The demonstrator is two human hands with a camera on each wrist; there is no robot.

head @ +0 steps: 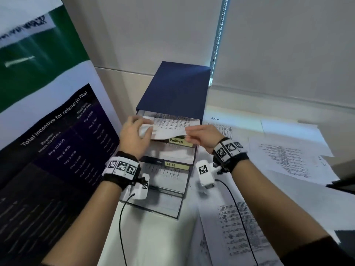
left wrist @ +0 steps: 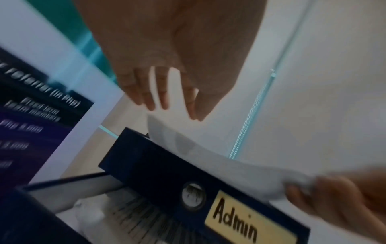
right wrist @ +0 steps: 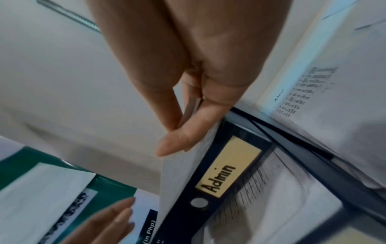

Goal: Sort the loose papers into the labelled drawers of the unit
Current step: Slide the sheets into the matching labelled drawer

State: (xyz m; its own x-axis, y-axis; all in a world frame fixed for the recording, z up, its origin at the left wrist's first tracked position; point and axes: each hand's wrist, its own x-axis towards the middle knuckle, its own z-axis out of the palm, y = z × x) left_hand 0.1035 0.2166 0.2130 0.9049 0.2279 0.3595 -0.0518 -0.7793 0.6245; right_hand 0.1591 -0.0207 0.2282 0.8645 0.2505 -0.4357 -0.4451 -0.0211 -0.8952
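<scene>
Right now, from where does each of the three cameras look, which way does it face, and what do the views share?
Head: above the desk, facing down at the drawer unit; both forearms, left hand and right hand show.
Left wrist: under the left hand, facing forward and up along it; right fingertips show.
Right wrist: under the right hand, facing along it; left fingertips show.
Shared: the held sheet and the Admin label.

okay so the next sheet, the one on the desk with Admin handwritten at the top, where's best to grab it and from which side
Take the Admin sheet by its bare top margin, near the handwritten word, coming from the drawer unit side. It lies flat, its right part is covered by other loose papers, and that left edge looks exposed, so a fingertip could probably lift it there.
</scene>
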